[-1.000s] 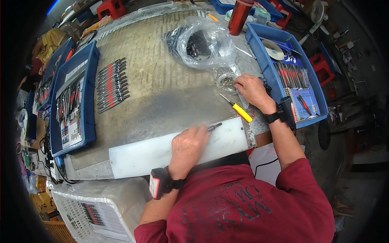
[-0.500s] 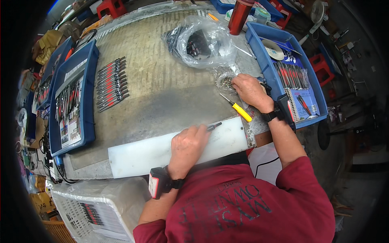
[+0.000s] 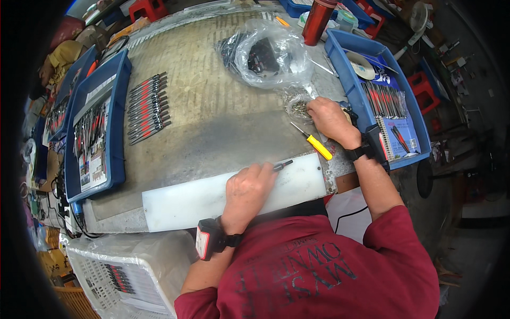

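My left hand [image 3: 247, 190] is closed around a slim dark grey pen-like tool [image 3: 283, 165], its end poking out past the fingers above a white board [image 3: 180, 204]. The rest of that tool is hidden in the fist. My right hand [image 3: 333, 121] reaches to the edge of a clear plastic bag or dish of small brass-coloured metal parts [image 3: 300, 109], fingers bent together at the pile. Whether a part is pinched between those fingertips, I cannot make out. Just below this hand lies a yellow-handled screwdriver [image 3: 320, 147].
A row of slim black-and-red tools [image 3: 147, 109] lies on the table's left. Blue trays with similar tools stand at the left [image 3: 121, 119] and right [image 3: 419, 130]. Beyond my hands are an open clear bag of dark parts [image 3: 295, 74] and a red cylinder [image 3: 317, 24].
The whole view has shifted very slightly. Both hands stay in nearly the same places, the left with the slim tool, the right at the small metal parts.
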Demonstrator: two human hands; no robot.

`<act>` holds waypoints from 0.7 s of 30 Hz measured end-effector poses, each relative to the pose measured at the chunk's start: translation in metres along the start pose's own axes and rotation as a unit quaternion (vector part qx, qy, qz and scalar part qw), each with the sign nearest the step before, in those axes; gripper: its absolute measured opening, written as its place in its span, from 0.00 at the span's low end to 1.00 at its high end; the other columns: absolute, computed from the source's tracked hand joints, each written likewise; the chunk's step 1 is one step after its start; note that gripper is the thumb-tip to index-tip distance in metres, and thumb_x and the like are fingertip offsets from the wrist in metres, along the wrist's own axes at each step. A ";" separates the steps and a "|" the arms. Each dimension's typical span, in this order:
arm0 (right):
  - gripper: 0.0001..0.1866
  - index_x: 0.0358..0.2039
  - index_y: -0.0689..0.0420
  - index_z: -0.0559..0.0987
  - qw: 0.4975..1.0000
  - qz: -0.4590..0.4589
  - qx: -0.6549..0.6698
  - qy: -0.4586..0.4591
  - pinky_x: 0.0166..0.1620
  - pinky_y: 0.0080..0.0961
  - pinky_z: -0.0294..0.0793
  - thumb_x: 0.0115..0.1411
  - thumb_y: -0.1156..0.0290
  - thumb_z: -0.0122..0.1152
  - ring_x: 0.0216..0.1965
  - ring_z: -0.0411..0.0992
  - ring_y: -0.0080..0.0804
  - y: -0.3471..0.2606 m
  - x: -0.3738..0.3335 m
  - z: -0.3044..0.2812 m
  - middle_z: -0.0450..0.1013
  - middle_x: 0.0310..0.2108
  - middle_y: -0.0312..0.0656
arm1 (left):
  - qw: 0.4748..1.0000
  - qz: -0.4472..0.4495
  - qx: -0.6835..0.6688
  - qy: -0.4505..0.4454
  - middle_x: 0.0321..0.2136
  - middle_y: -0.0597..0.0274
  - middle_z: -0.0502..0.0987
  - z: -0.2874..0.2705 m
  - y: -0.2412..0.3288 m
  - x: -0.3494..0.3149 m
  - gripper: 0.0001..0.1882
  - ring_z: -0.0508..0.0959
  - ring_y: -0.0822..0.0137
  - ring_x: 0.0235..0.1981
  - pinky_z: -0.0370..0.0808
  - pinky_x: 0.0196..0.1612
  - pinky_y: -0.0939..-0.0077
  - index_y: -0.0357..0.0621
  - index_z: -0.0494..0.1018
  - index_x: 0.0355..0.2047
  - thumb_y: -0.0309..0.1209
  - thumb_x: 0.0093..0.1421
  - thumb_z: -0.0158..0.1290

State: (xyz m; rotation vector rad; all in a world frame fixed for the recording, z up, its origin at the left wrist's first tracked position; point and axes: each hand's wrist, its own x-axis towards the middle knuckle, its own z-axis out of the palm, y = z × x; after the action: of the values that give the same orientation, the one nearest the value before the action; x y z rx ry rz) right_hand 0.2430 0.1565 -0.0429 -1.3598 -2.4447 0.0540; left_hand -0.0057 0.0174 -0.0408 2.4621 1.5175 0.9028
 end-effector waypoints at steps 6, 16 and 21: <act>0.02 0.24 0.61 0.74 0.998 0.010 0.051 0.040 0.36 0.40 0.71 0.51 0.76 0.55 0.31 0.71 0.49 -0.002 -0.003 0.002 0.71 0.25 0.51 | 1.000 -0.001 0.003 0.004 0.18 0.61 0.67 0.001 0.001 0.000 0.10 0.74 0.62 0.20 0.71 0.20 0.67 0.46 0.67 0.26 0.33 0.51 0.58; 0.03 0.28 0.61 0.72 0.999 -0.003 -0.048 0.012 0.36 0.42 0.69 0.53 0.76 0.54 0.31 0.70 0.52 0.003 -0.004 0.009 0.69 0.26 0.51 | 0.999 0.005 -0.010 0.039 0.17 0.61 0.68 0.002 0.000 -0.001 0.07 0.73 0.61 0.18 0.71 0.20 0.67 0.47 0.70 0.28 0.32 0.51 0.58; 0.04 0.29 0.62 0.71 0.998 0.015 -0.053 -0.014 0.38 0.42 0.68 0.55 0.75 0.53 0.33 0.69 0.53 0.001 -0.003 0.004 0.69 0.28 0.52 | 0.999 0.004 -0.014 0.029 0.17 0.60 0.68 0.005 -0.002 -0.002 0.07 0.73 0.59 0.19 0.71 0.20 0.66 0.47 0.68 0.26 0.33 0.53 0.56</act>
State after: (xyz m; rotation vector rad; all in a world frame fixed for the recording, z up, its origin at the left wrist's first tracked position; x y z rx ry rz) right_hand 0.2445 0.1549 -0.0481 -1.4515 -2.4822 -0.0506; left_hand -0.0054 0.0174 -0.0464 2.4454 1.5024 0.9983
